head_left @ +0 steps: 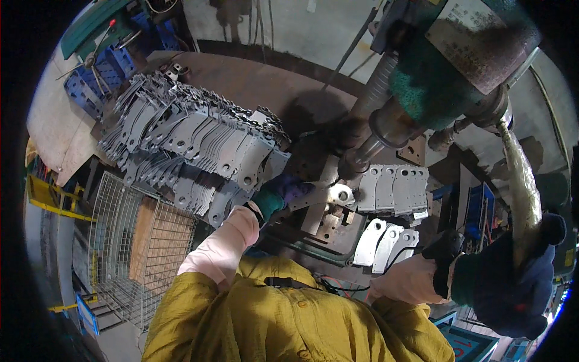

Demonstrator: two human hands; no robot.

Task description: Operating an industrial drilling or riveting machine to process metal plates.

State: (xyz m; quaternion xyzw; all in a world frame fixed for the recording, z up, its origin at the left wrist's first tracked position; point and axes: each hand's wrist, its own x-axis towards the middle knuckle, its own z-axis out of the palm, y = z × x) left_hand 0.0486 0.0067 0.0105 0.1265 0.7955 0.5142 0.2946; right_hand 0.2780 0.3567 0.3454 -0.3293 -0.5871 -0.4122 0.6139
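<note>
My gloved left hand is closed on the near-left end of a flat metal plate. The plate's wide end, with a round hole, lies on a metal fixture just below the spindle of a green drill press. Whether a tool tip touches the plate cannot be made out. On the far right, my right hand, in a dark blue glove, wraps round the lower end of the press's long, wrapped lever.
Many similar plates are piled in rows to the left. More plates stand in a row right of the fixture, with several loose plates nearer me. A wire basket stands at lower left; blue crates lie beyond.
</note>
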